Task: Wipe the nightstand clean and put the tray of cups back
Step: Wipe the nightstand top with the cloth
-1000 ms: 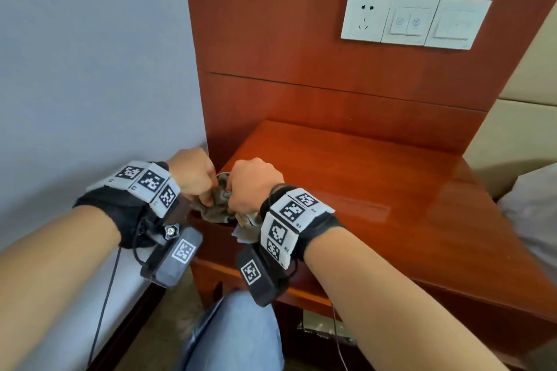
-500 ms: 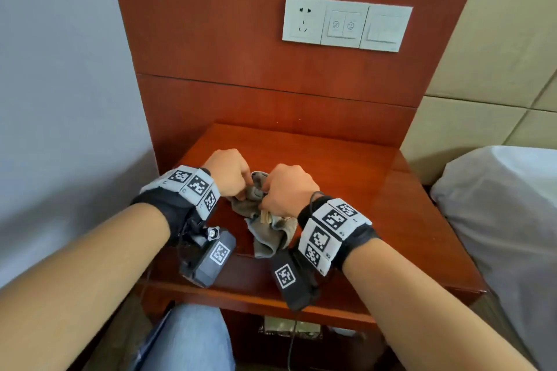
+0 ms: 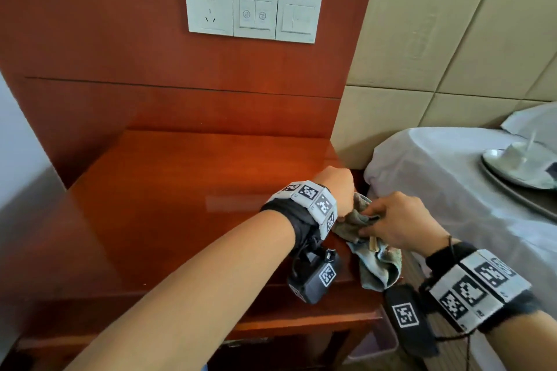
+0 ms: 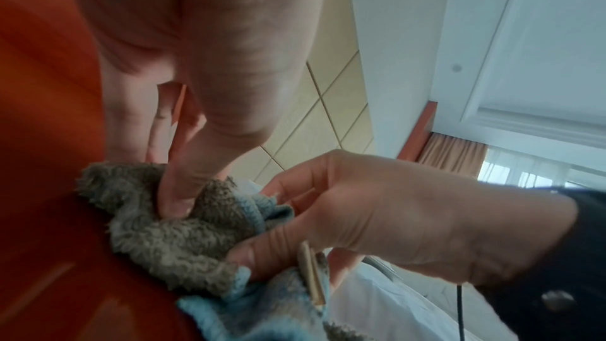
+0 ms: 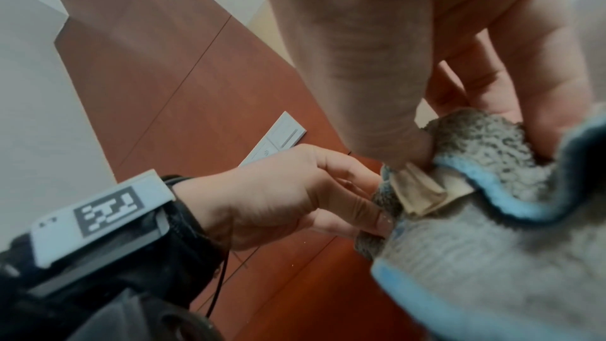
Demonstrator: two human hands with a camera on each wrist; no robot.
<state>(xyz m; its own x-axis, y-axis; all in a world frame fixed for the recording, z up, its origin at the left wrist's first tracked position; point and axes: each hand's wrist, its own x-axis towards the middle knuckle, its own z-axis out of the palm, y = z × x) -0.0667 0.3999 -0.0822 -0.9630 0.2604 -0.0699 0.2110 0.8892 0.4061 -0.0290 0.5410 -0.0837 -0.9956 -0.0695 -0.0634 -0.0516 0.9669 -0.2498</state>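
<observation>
Reddish-brown wood panelling [image 3: 193,90] backs the nightstand [image 3: 168,214], with a white outlet-and-switch plate [image 3: 253,10] mounted on it and a beige padded wall panel [image 3: 452,39] to the right. A bed with a white sheet [image 3: 437,190] stands just beside the nightstand's right edge, and a silver tray [image 3: 509,178] rests on the sheet at the right margin of the head view; its contents are too blurred to identify. Both hands work at the nightstand's right front corner. The left hand [image 3: 339,190] is curled, its thumb and fingers pinching a fold of the grey cloth [image 3: 376,268], as the left wrist view confirms. The right hand [image 3: 401,223] grips the same cloth from the other side, thumb pressed on the fabric close to a tan label [image 5: 423,191] sewn at the blue-trimmed hem. The cloth is bunched between the two hands, its upper part touching the wood surface and its lower part hanging past the nightstand's right edge. Marker-tagged bands [image 3: 310,202] with a black camera unit [image 3: 316,277] are strapped to each wrist.
</observation>
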